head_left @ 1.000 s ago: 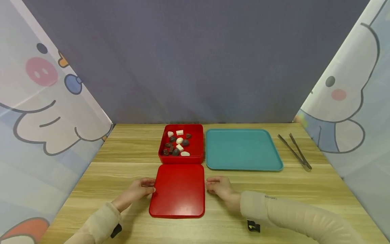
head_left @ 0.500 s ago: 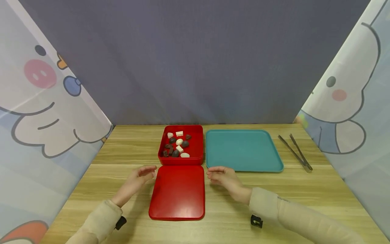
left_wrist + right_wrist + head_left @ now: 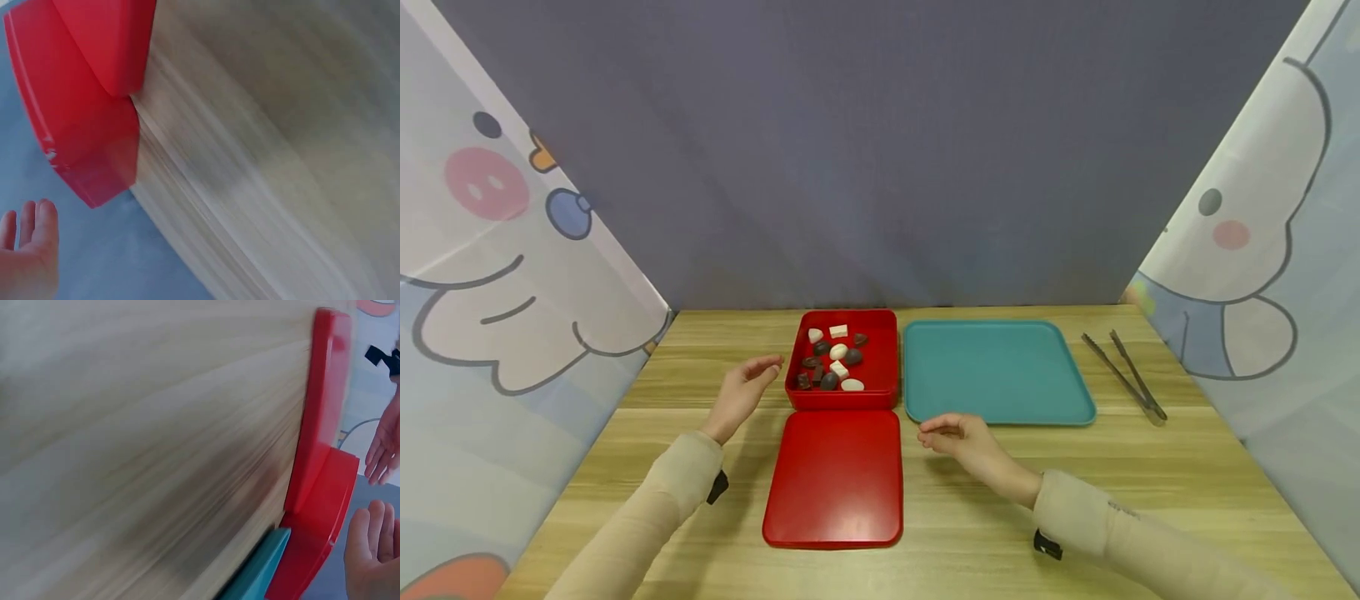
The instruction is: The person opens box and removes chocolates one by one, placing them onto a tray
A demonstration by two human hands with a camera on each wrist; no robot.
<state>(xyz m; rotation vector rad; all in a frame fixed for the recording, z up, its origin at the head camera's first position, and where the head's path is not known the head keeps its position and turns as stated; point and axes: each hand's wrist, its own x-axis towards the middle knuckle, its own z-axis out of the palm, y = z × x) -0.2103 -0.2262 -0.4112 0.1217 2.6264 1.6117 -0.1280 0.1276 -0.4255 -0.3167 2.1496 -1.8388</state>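
A red box [image 3: 880, 367] stands at the middle back, holding several dark and white chocolates [image 3: 838, 352]. In front of it a flat red lid [image 3: 835, 483] lies on the table. My left hand [image 3: 741, 397] hovers beside the box's left wall, its fingers extended and holding nothing. To the right of the lid, near the front left corner of the teal tray [image 3: 996, 371], my right hand [image 3: 973, 450] is raised with relaxed fingers and nothing in them. In the left wrist view the box [image 3: 94, 150] is apart from the fingertips [image 3: 45, 219].
Metal tongs [image 3: 1126, 379] lie spread on the table to the right of the tray. A grey cloth wall [image 3: 880, 158] rises behind the wooden table [image 3: 1000, 533], and printed curtains flank both sides.
My left hand has left the lid's left edge and moved forward to beside the box. My right hand has drawn slightly right, away from the lid. The lid lies where it was.
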